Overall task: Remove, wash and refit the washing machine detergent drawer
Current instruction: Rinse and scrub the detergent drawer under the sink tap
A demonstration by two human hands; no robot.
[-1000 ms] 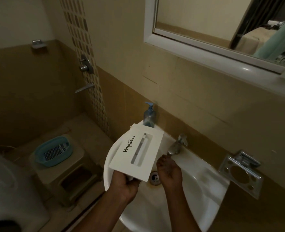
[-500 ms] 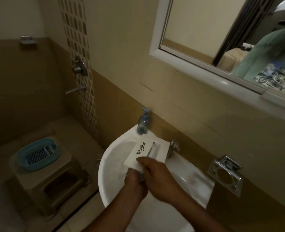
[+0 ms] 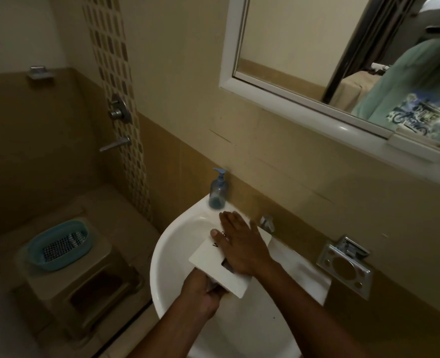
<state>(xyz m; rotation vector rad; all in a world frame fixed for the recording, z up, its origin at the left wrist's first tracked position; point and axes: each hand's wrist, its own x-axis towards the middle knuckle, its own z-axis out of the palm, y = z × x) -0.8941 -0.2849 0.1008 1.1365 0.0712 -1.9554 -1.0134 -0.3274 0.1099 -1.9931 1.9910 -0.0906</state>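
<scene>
Drawer in left hand, lettering mostly under flat right hand

I see blue pump bottle upright on sink back rim, chrome tap near it. Blue basket on beige stool top. White-framed mirror and metal holder on wall.

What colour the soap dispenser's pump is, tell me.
Blue; the pump shows best in the head view.

Soap bottle, tap behind basin
</scene>
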